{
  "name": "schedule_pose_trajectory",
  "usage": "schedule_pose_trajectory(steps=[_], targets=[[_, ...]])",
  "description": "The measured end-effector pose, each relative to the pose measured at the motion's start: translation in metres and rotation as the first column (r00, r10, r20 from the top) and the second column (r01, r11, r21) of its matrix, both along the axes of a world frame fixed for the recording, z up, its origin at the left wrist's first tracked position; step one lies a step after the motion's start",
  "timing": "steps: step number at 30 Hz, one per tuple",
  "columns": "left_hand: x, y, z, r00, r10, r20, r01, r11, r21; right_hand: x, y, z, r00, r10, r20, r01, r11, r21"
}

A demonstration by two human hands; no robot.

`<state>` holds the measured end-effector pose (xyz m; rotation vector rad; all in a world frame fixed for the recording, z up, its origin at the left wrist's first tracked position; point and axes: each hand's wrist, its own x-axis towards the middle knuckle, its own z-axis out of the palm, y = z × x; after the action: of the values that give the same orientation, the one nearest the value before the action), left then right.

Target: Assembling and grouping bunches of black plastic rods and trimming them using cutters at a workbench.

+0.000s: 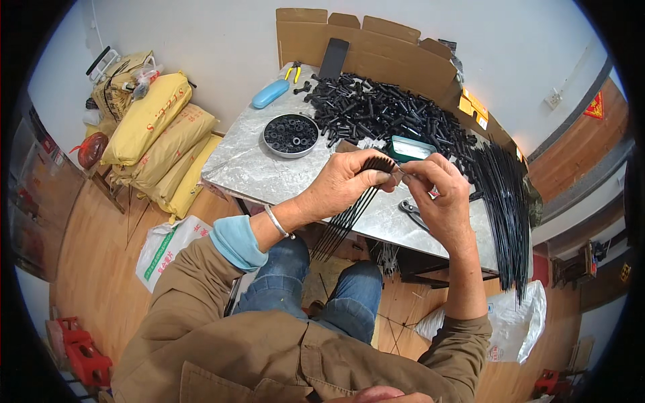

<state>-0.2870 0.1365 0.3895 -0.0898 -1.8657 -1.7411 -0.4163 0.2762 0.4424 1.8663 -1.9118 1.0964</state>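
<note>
My left hand is closed around a fanned row of thin black rods, which slant down past the table edge toward my knees. At their upper ends, the thumb and forefinger of my right hand pinch something too small to make out. Just beyond my hands sits an open green case with a pale inside. Pliers lie on the tabletop, partly behind my right hand. A round metal bowl of small black rings stands left of a big heap of short black cylindrical parts.
A long bundle of black rods hangs over the table's right edge. Bent cardboard walls the back. A blue case and yellow-handled cutters lie far left on the table. Yellow sacks are stacked on the left.
</note>
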Motion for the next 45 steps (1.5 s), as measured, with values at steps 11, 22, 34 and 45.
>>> schedule_pose_trajectory(steps=[11,22,34,45], targets=[[-0.001,0.001,0.0,1.0,0.01,0.012,-0.009,0.999,-0.045,0.003,-0.003,0.007,0.95,-0.03,-0.311,-0.01,0.992,-0.125],[-0.003,-0.006,0.007,0.992,-0.075,0.101,0.087,0.989,-0.122,-0.01,-0.009,0.004,0.984,0.111,-0.14,-0.125,0.988,-0.089],[-0.005,-0.029,0.011,0.996,0.08,0.042,-0.055,0.906,-0.419,-0.005,-0.029,-0.007,0.991,0.137,-0.002,-0.137,0.987,-0.079],[-0.006,-0.05,0.013,0.992,0.061,0.112,0.019,0.795,-0.606,-0.001,-0.04,-0.004,0.99,0.069,-0.119,-0.076,0.995,-0.062]])
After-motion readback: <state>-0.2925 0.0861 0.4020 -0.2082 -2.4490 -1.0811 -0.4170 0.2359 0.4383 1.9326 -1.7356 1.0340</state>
